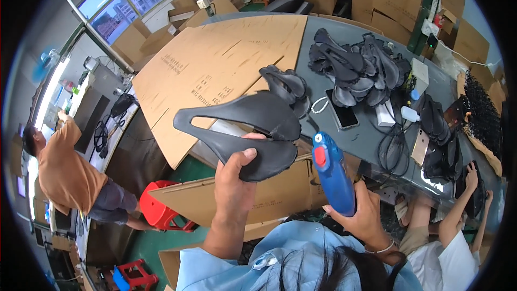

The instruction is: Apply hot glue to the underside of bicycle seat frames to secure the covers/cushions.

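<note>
A black bicycle saddle (242, 116) with a long slot along its middle is held up in front of me. My left hand (234, 180) grips its near wing, thumb on top and the other fingers mostly underneath. To the right of it, my right hand (363, 210) is wrapped round the lower end of a blue handheld power tool (339, 183) with a red button. The tool's top end points up beside the saddle without touching it. Behind the saddle, a small stack of black saddles (288, 86) rests at the edge of a cardboard sheet (215, 56).
A large heap of black saddles (355, 67) covers the grey table (318, 35); a phone (342, 110) and cables lie nearer. An open carton (231, 194) stands below my hands. A co-worker's hand (471, 178) touches a saddle at right. Another person (75, 167) stands left, near a red stool (161, 205).
</note>
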Tool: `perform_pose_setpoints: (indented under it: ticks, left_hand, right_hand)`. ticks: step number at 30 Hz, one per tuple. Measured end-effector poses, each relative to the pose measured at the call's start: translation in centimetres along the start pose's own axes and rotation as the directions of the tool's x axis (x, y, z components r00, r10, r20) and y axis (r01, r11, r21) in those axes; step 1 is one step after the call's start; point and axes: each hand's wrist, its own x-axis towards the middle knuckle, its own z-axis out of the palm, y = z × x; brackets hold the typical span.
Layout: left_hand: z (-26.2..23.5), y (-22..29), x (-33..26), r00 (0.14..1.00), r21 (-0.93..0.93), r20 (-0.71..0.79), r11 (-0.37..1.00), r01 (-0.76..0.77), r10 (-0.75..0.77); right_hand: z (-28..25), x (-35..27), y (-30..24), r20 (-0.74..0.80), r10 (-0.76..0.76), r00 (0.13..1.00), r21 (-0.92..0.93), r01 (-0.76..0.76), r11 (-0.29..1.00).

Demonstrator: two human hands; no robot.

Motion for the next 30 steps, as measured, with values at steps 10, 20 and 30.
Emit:
perform_pose_setpoints:
  ticks: [10,20,30]
  left_hand:
    - [-0.3,1.6,-0.2,0.997,0.162,0.033,0.984,-0.069,0.064]
    - [0.1,2.3,-0.4,0.990,0.488,0.122,0.864,-0.122,0.070]
    - [0.1,2.0,-0.1,0.982,0.628,0.180,0.774,-0.076,-0.050]
  right_hand:
    - [-0.1,-1.3,0.4,0.073,-0.129,0.989,-0.137,0.138,0.981]
    - [0.1,-1.1,0.1,0.064,-0.172,0.983,-0.159,0.180,0.971]
    - [0.2,-0.5,-0.5,0.043,-0.272,0.961,-0.220,0.274,0.936]
